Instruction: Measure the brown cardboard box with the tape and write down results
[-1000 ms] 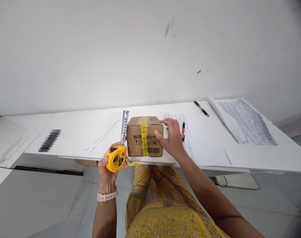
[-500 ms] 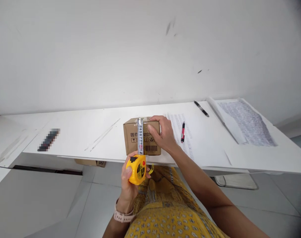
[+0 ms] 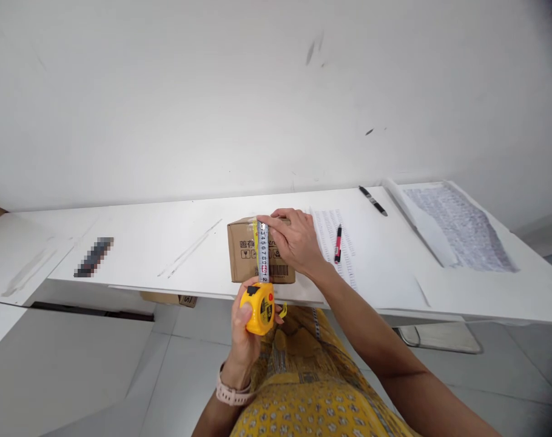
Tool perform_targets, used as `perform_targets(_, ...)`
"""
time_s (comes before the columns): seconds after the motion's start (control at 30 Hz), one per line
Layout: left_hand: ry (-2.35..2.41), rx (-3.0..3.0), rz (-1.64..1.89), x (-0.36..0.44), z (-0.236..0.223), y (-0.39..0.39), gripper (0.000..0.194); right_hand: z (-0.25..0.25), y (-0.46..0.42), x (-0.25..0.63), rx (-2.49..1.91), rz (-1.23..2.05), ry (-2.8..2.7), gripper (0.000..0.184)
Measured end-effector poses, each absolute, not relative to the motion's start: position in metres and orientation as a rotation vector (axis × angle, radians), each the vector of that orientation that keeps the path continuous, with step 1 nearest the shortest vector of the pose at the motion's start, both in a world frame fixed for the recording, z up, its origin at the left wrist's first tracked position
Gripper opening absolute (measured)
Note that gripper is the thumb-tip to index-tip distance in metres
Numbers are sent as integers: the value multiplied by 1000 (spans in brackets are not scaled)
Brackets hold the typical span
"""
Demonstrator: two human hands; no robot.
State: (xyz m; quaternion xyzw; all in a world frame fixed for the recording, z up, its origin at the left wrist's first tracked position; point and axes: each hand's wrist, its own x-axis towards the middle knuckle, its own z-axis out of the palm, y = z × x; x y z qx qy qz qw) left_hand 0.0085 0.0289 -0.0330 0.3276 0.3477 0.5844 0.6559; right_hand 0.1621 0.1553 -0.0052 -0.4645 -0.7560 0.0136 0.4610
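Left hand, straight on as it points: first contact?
Probably the near face of the cardboard box, beyond the tape measure in the left hand; depth is unclear, so the table edge might come first.

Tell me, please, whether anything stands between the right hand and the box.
Nothing visible does: the right hand lies against the box, one fingertip at the upper end of the measuring tape.

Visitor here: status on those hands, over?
Left hand gripping yellow tape measure, blade out along cardboard box. Right hand on box, finger near blade's end. Red-and-black pen lying right, clear of blade.
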Motion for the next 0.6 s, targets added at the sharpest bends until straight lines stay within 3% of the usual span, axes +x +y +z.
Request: perform_targets(0.6,932,971,1259,-2,-73,28,62,-11,171,160,-1099,155,-1740,34)
